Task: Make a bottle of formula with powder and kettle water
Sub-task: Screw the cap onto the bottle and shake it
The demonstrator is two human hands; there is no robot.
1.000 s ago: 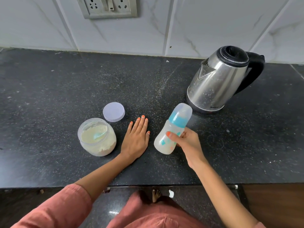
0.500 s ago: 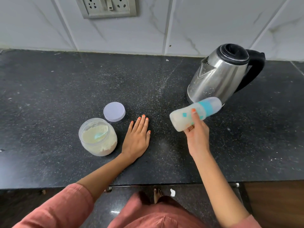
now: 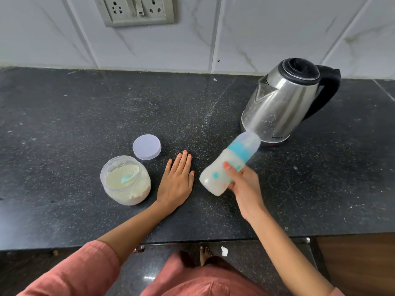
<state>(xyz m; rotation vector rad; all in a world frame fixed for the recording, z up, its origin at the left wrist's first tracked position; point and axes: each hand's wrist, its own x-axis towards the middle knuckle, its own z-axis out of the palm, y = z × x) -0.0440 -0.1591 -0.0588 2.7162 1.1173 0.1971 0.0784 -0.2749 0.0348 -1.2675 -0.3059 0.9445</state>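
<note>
Head view looks down on a dark speckled stone counter (image 3: pixel 64 124) backed by a white marbled tile wall (image 3: pixel 256 35) with a socket plate (image 3: pixel 136 10) at the top. Right hand (image 3: pixel 245 188) holds a baby bottle (image 3: pixel 229 165) above the counter, fingers curled round its lower body with the thumb lying across the front. Tilted, the bottle has its base down toward the left and its capped top pointing up to the right, toward the foot of the kettle; it is blurred, so fine detail is hard to read. It has a clear dome cap, a teal collar, and a pale milky filling with small teal and orange marks on the wall. Left hand (image 3: pixel 176 179) lies flat on the counter, palm down, fingers straight and close together, holding nothing; it sits between the bottle and an open clear powder jar (image 3: pixel 126 180). That jar stands upright just beside the left hand, holds cream-coloured powder, and shows a teal scoop (image 3: pixel 128 178) inside. A round pale lid (image 3: pixel 146 146) lies flat on the counter just behind the jar, apart from it. A steel kettle (image 3: pixel 280 101) with a black lid and black handle stands upright at the back right, spout facing left. Salmon-pink sleeves (image 3: pixel 81 272) frame the bottom, and bare toes (image 3: pixel 205 253) show on the floor below the counter edge.
</note>
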